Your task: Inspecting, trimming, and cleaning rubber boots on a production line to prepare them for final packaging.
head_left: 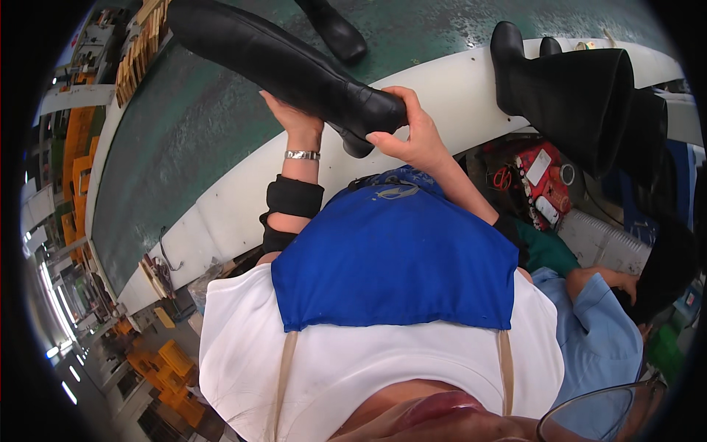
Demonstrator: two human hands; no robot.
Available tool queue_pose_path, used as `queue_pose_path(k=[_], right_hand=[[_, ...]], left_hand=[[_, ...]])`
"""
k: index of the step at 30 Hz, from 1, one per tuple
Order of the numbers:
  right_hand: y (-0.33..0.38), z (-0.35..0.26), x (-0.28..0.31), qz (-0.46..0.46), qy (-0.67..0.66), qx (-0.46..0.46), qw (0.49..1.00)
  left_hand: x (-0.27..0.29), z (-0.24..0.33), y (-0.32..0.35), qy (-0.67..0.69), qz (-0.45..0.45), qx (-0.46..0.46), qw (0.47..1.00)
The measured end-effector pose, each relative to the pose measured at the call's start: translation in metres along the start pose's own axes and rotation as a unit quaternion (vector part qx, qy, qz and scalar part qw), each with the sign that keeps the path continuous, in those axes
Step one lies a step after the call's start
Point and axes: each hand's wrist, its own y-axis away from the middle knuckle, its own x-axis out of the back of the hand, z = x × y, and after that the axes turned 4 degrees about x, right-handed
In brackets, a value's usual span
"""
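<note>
Green conveyor belt (191, 125) runs through a big work hall, with a white rim (456, 88) curving along its near side, and that rim is the landmark for everything else. Above the rim, lifted up in the air, is a tall black boot (287, 62). Its long leg part points up and away over the belt, and its foot end hangs just over the rim. The left hand (291, 118) is under the boot, cupped against its underside near the heel, with a silver bracelet (302, 155) on the wrist. The right hand (412, 132) is wrapped around the toe, thumb on one side and fingers on top. So both hands are closed on the boot and it is off the belt. It looks like the boot is being held up for a look or a turn, somewhere in the middle of the job, because it is not set down on anything yet. Farther along the rim, on the right, more tall black boots (574, 96) stand together, so those look put down already. Beyond the rim on the belt sits another black shoe (335, 33). Below the rim, a person in a light blue shirt (596, 331) works beside a red tool tray (541, 184). A blue apron (398, 258) hangs on the near side.
</note>
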Motion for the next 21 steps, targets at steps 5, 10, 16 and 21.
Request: queue_pose_path(k=[5,10,16,21], right_hand=[[0.003,-0.009,-0.009,-0.007,0.033,-0.009,0.999],[0.006,-0.018,-0.014,-0.026,0.126,-0.012,0.992],[0.005,-0.015,-0.018,-0.016,0.161,0.035,0.986],[0.004,-0.021,-0.017,-0.022,0.163,0.012,0.986]], left_hand=[[0.023,-0.027,0.014,-0.090,-0.006,0.002,0.996],[0.026,-0.023,0.013,-0.118,0.010,0.068,0.991],[0.019,-0.021,0.016,-0.124,0.012,0.074,0.989],[0.019,-0.021,0.015,-0.122,0.012,0.091,0.988]])
